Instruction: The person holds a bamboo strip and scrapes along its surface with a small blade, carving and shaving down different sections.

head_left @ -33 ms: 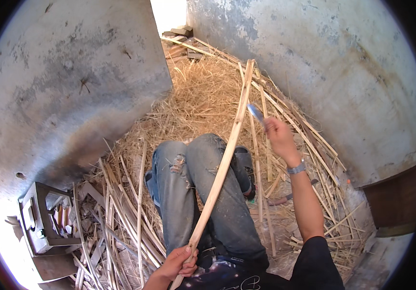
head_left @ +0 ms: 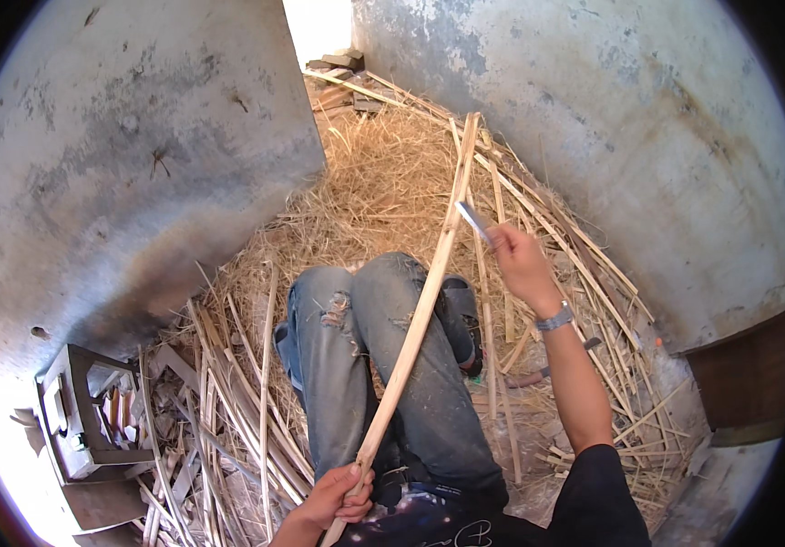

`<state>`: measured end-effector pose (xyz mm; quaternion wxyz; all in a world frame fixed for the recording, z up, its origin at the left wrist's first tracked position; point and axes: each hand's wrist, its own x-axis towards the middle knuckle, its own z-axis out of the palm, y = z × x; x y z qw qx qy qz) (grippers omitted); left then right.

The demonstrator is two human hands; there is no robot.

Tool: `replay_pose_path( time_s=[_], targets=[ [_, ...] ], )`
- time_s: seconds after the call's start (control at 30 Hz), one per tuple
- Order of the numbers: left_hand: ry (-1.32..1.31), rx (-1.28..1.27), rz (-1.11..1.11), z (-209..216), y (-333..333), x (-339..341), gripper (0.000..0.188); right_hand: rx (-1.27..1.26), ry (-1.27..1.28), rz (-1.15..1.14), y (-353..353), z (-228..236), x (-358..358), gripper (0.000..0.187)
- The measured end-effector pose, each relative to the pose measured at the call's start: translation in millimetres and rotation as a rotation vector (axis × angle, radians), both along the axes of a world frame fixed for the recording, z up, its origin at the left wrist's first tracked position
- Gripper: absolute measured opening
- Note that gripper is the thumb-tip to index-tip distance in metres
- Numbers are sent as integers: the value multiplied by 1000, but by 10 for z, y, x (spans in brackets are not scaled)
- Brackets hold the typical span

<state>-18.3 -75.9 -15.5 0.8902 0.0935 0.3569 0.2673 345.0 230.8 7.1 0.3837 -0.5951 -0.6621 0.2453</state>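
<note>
A long pale split-bamboo strip (head_left: 420, 333) slants across my thighs, from my lap up to the straw ahead. Its lower part is in my left hand (head_left: 341, 497), with the fingers wrapped round it. My right hand (head_left: 524, 264), at the end of a stretched-out arm, is closed round a knife whose handle is hidden in the fist. The bright flat blade (head_left: 474, 220) points up and left, and its tip meets or overlaps the strip's right edge near the far end; I cannot tell whether it touches.
Loose straw (head_left: 383, 182) covers the floor ahead. Bamboo strips (head_left: 246, 392) are heaped at my left, and more strips (head_left: 584, 246) lie along the right wall. A metal frame box (head_left: 92, 419) stands at far left. A curved tool (head_left: 529, 378) lies right of my legs.
My right hand and the knife have shifted slightly left, bringing the blade up to the strip. The left hand and the bamboo strip stay where they were.
</note>
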Motion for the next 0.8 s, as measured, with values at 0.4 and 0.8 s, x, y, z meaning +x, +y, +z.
replay_pose_path(
  time_s=[0.4, 0.8],
  targets=[
    [-533, -216, 70, -174, 22, -14, 31, 151, -167, 74, 5, -387, -421, 44],
    [-678, -288, 152, -190, 493, 265, 32, 157, -234, 449, -1267, -98, -903, 27]
  ],
)
